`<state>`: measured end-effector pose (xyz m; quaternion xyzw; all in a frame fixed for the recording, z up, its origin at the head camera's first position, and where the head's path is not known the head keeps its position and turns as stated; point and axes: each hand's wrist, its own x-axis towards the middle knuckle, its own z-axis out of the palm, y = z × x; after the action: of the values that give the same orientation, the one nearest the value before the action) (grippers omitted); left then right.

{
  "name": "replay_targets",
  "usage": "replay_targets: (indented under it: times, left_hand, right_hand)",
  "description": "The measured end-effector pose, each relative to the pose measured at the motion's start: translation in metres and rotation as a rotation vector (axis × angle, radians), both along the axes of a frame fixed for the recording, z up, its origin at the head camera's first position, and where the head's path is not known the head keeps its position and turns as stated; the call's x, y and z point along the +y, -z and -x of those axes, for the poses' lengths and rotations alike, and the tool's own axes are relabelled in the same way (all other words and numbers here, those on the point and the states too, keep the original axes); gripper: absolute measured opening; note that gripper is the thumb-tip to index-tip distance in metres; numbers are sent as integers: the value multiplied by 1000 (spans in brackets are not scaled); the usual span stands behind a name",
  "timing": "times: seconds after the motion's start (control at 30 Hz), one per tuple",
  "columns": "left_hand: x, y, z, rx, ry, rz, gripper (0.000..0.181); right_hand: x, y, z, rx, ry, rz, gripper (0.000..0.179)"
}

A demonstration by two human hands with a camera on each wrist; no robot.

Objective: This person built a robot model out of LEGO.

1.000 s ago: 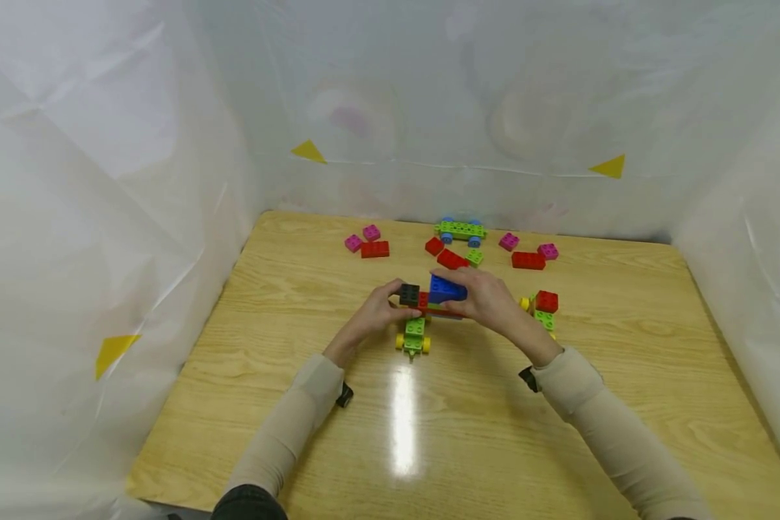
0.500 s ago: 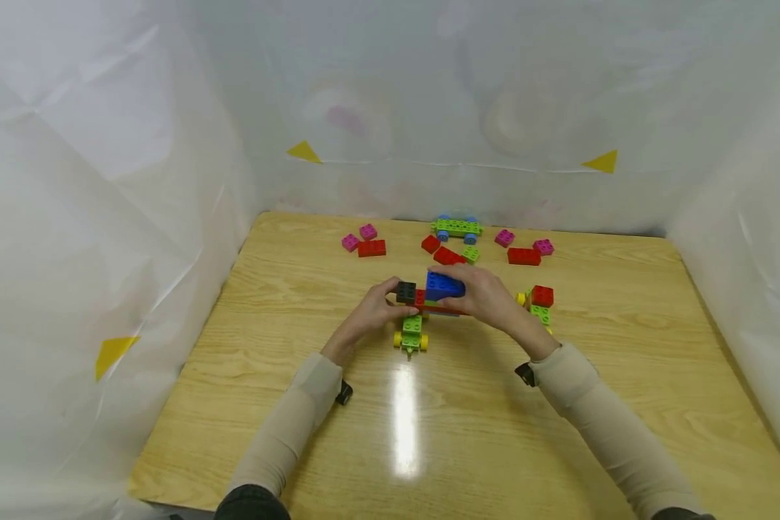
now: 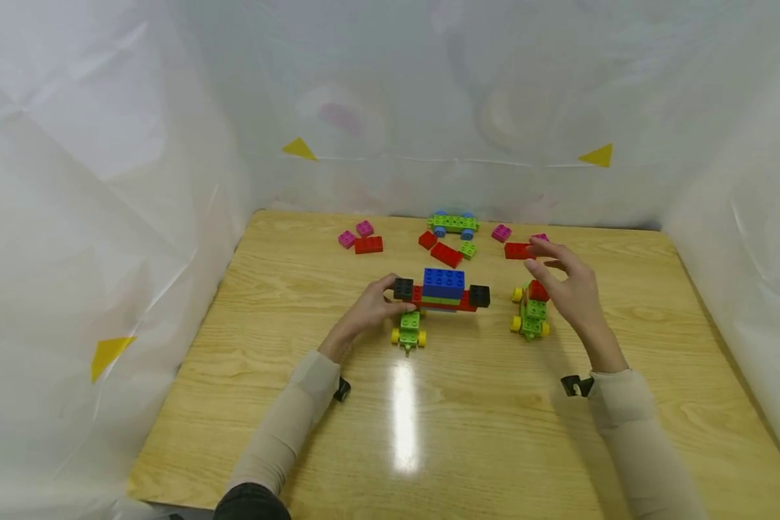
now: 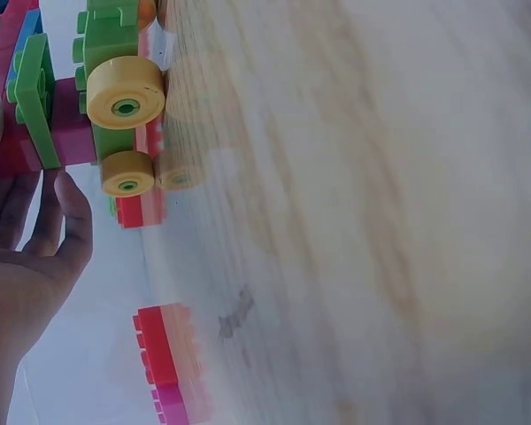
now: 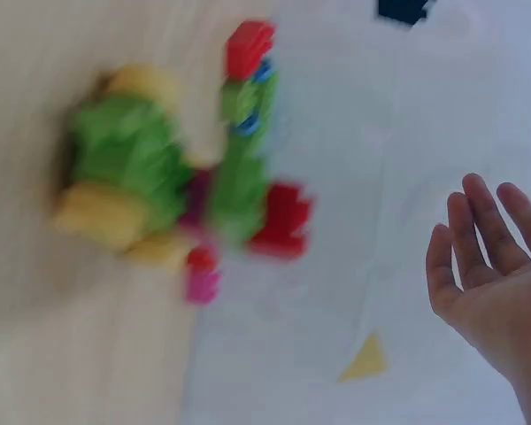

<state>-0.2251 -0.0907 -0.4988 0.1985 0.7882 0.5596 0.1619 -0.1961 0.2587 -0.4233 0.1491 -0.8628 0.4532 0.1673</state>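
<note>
Toward the far edge of the table (image 3: 494,433), our left grip (image 3: 368,308) pinches the brick beam (image 3: 443,290) by its left end; our right grip (image 3: 573,289) is spread. Probably light and stiff, we'd hold it by both ends.

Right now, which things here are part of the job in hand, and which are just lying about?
Likely in the job:
block build, gripped by the left hand
yellow-wheeled base under its left end
second yellow-wheeled base, beside the right hand

Seemingly just lying about:
blue-wheeled base
scattered red bricks
pink bricks
small green brick
</note>
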Motion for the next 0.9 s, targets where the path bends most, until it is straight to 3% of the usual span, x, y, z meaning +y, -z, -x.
replay_targets:
  times: [0.13,0.27,0.43,0.57,0.77,0.9]
  left_hand:
    - [1,-1,-1,4,-2,-1,38]
    - [1,-1,-1,-7,-13,0,39]
    - [1,-1,-2,-12,-19,0,39]
    - [2,-3,-2,0,-21,9,40]
    - [2,-3,-2,19,-28,19,46]
    - [2,-3,-2,36,-25,11,41]
  right_hand:
    - [24,10,-15,-185,24,-12,49]
    - [37,31,-22,-330,-20,-12,59]
    - [46,62,-12,-309,15,-7,59]
    - [44,73,-7,-290,14,-19,54]
    - [18,50,-19,-293,-13,-11,50]
    - [17,61,-17,-316,8,-14,50]
